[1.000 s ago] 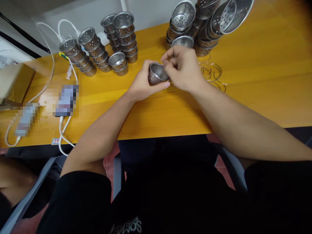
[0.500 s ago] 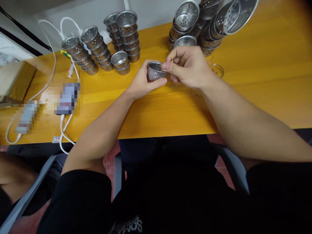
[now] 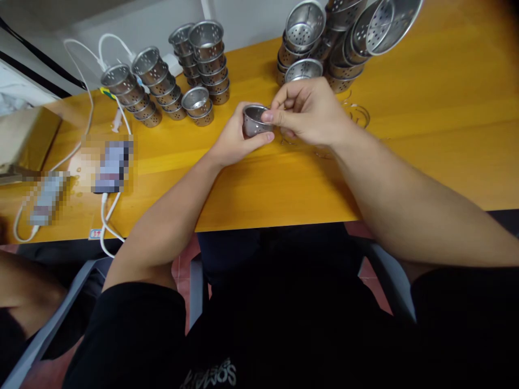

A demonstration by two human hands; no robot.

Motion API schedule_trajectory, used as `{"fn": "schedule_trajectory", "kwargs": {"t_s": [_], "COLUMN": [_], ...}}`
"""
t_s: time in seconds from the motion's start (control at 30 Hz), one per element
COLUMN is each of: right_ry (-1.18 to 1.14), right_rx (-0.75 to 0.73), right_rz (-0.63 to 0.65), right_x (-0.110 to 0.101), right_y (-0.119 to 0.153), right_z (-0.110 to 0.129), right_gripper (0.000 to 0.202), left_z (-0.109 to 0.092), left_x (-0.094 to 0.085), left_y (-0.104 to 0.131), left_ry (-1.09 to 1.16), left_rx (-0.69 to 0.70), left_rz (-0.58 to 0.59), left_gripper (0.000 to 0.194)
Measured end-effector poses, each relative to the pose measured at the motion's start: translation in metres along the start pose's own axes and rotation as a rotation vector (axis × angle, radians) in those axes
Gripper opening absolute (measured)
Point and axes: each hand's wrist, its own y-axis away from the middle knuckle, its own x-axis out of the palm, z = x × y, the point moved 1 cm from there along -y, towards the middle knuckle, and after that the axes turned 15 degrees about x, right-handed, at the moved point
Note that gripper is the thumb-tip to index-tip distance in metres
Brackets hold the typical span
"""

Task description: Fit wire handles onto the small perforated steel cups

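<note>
Left hand: the left hand (image 3: 233, 136) is curled around the small metal cup (image 3: 254, 127), with the thumb along its near side.
Right hand: the thumb and the forefinger of the right hand (image 3: 305, 111) come near together at the cup's right rim; I cannot tell if they pinch the rim or some thin piece.
Small metal cup: it is held above the surface (image 3: 259, 200), between the two hands, with the mouth up and holes in its wall.
Step at the rim: it seems to be fine finger work on the cup's edge, one hand holding, the other handling.
Next move: in my judgement, it calls for a steady left hold and a precise right fingertip, without bending the thin rim.
Thin wires: several curved wires (image 3: 360, 114) lie beyond the right wrist, partly hidden.
Cup stacks: a short stack (image 3: 198, 117) stands near the left hand, taller stacks (image 3: 213, 66) behind it, and a cluster of cups (image 3: 305, 32) beyond the right hand.
Farther left: a phone (image 3: 110, 170), blurred, lies with its white cable (image 3: 103, 216).
</note>
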Motion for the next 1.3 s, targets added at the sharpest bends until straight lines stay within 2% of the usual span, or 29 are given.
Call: {"fn": "schedule_trajectory", "kwargs": {"t_s": [0.1,0.17,0.27,0.33,0.5,0.7,0.83,0.93,1.07,1.17,1.3], "right_ry": [0.008,0.018,0.097,0.179,0.315,0.276,0.308,0.336,0.276,0.338,0.443], "right_rx": [-0.04,-0.093,-0.173,-0.208,-0.241,-0.175,-0.221,-0.241,-0.217,-0.268,-0.312], "right_rz": [-0.004,-0.068,-0.206,-0.24,-0.188,-0.121,-0.046,-0.045,-0.113,-0.206,-0.519], "right_x": [0.002,0.002,-0.002,-0.005,-0.009,-0.004,-0.002,-0.001,-0.006,-0.023,-0.053], "right_y": [0.0,-0.001,-0.001,-0.002,-0.004,-0.001,0.0,0.001,0.003,0.0,-0.009], "right_z": [-0.002,-0.003,-0.005,-0.007,-0.014,-0.017,-0.019,-0.018,-0.013,-0.012,-0.023], "right_gripper": [0.08,0.073,0.052,0.038,0.023,0.029,0.022,0.024,0.036,0.032,0.013], "left_z": [0.002,0.003,0.006,0.009,0.012,0.002,-0.001,-0.002,-0.004,0.003,0.028], "left_x": [0.001,0.0,-0.004,-0.007,-0.011,-0.009,-0.01,-0.009,-0.005,-0.002,0.0], "left_y": [-0.001,-0.001,0.0,0.0,0.001,-0.003,-0.005,-0.007,-0.009,-0.007,0.002], "left_ry": [0.009,-0.006,-0.003,0.004,-0.024,-0.026,-0.035,-0.045,-0.013,0.056,0.102], "left_rx": [-0.016,-0.056,-0.09,-0.086,-0.051,-0.011,-0.006,-0.005,-0.048,-0.098,-0.118], "left_rz": [-0.025,-0.054,-0.093,-0.097,-0.093,-0.076,-0.062,-0.069,-0.093,-0.145,-0.235], "left_gripper": [0.09,0.091,0.096,0.1,0.109,0.121,0.121,0.118,0.112,0.103,0.093]}}
